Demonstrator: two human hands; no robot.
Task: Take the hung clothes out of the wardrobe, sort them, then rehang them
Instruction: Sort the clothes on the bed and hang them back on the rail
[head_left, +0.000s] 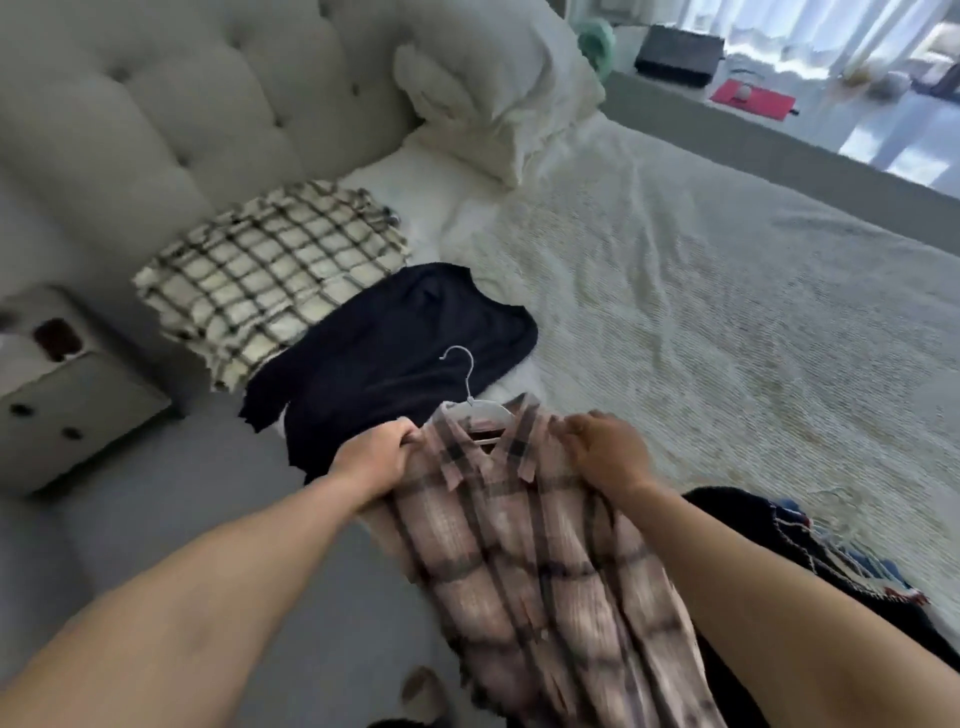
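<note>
A pink plaid shirt (524, 525) on a white hanger (475, 400) was held over the near edge of the bed (727, 291). The left hand (376, 454) gripped the shirt's left shoulder, fingers curled tight around the fabric. The right hand (608, 449) held the right shoulder, its fingers bent down into the cloth. The hanger's metal hook stuck out past the collar, above a dark navy top (395, 338) lying flat on the bed just beyond the shirt. Farther back, a cream and black checked garment (270, 270) lay against the tufted headboard (171, 104), with white pillows (493, 88) beside it. A dark pile of clothes (769, 525) sat on the bed under the right forearm. A nightstand (67, 395) stood to the left.
</note>
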